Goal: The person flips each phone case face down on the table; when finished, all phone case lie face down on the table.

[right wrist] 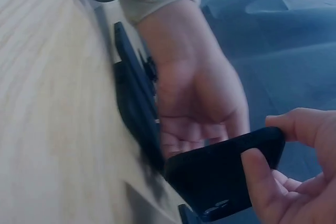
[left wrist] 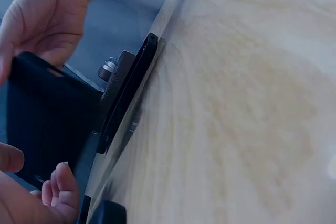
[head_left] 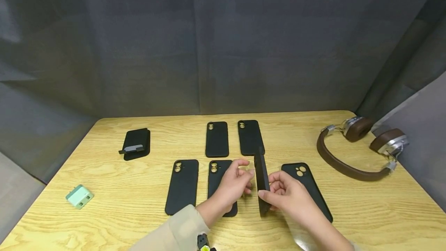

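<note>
My right hand [head_left: 270, 189] pinches a black phone case [head_left: 262, 177] between thumb and fingers and holds it up on its edge above the wooden table [head_left: 104, 220]. The right wrist view shows that grip on the black phone case [right wrist: 220, 177]. My left hand [head_left: 245, 171] hovers just left of the case with its fingers loosely curled; I cannot tell whether they touch it. It lies over another black case [head_left: 216, 173] that is flat on the table. A further black case [head_left: 306, 185] lies partly under my right hand.
Three more black cases lie flat: one front left [head_left: 182, 185], two behind [head_left: 216, 138] [head_left: 250, 136]. A black card wallet [head_left: 136, 143] sits back left, a mint-green charger [head_left: 79, 196] near the left edge, brown headphones [head_left: 355, 158] at the right. Grey curtains surround the table.
</note>
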{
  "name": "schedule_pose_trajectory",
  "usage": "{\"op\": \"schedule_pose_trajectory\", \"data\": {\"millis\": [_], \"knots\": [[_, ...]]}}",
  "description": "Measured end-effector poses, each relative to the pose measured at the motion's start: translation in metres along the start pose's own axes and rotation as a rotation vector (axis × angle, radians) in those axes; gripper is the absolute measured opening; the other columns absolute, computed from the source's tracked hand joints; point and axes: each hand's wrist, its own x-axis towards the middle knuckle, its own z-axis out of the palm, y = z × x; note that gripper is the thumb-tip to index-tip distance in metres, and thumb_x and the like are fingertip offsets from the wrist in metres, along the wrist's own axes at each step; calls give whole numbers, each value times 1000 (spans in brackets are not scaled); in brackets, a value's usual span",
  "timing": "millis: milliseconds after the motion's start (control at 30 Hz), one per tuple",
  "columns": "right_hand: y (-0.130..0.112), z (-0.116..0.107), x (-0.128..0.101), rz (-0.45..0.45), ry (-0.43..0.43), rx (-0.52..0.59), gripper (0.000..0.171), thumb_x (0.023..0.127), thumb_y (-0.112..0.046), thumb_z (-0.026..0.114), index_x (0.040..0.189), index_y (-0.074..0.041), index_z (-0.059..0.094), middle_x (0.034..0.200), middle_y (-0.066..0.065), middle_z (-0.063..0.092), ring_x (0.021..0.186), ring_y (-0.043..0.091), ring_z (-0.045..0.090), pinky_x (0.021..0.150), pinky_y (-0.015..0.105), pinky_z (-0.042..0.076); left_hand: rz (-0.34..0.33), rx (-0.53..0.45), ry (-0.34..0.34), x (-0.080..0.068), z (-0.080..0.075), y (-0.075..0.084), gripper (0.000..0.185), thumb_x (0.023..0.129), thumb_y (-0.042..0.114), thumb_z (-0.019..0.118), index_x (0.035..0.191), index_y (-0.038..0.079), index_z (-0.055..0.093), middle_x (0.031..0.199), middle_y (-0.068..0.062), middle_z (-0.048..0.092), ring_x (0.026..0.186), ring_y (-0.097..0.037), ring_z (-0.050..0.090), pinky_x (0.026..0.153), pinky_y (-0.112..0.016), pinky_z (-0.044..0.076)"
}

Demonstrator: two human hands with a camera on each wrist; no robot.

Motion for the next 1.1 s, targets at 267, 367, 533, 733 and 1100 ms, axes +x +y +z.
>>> {"op": "schedule_pose_trajectory", "data": {"millis": [267, 367, 533, 733, 1100], "knots": [[-7, -9, -5, -75, 11, 131, 39, 82, -11, 69, 108, 7, 47, 82, 11, 57, 66, 16, 60, 61, 36, 54, -36, -137, -71, -3, 2, -6, 36, 94, 13, 50, 126, -2, 42, 91, -10, 59, 71, -13, 59, 70, -33, 55], [-8, -10, -5, -82, 11, 179, 38, 82, -9, 68, 109, 8, 46, 83, 11, 57, 66, 15, 60, 62, 35, 54, -37, -156, -91, -4, 3, -7, 33, 93, 12, 49, 123, -2, 44, 88, -8, 62, 71, -12, 60, 70, -33, 55], [-5, -12, -4, -94, -12, 225, 40, 84, -8, 65, 111, 11, 44, 84, 9, 57, 69, 13, 60, 62, 31, 54, -45, -192, -114, -6, 5, -6, 30, 93, 12, 50, 120, -1, 47, 89, -8, 64, 72, -13, 61, 69, -31, 54], [0, -13, -5, -83, -11, 258, 39, 84, -5, 64, 112, 11, 43, 84, 8, 57, 71, 12, 61, 63, 32, 55, -42, -233, -100, -6, 4, -4, 33, 91, 7, 52, 122, 1, 46, 86, -6, 63, 69, -12, 58, 64, -27, 52], [12, -23, -1, -2, -33, 207, 51, 84, -9, 66, 124, 10, 39, 86, 6, 52, 71, 11, 57, 65, 29, 55, 6, -217, -40, -8, -9, -1, 34, 87, 5, 56, 121, 3, 48, 79, 1, 58, 63, -12, 56, 63, -26, 48]]}}
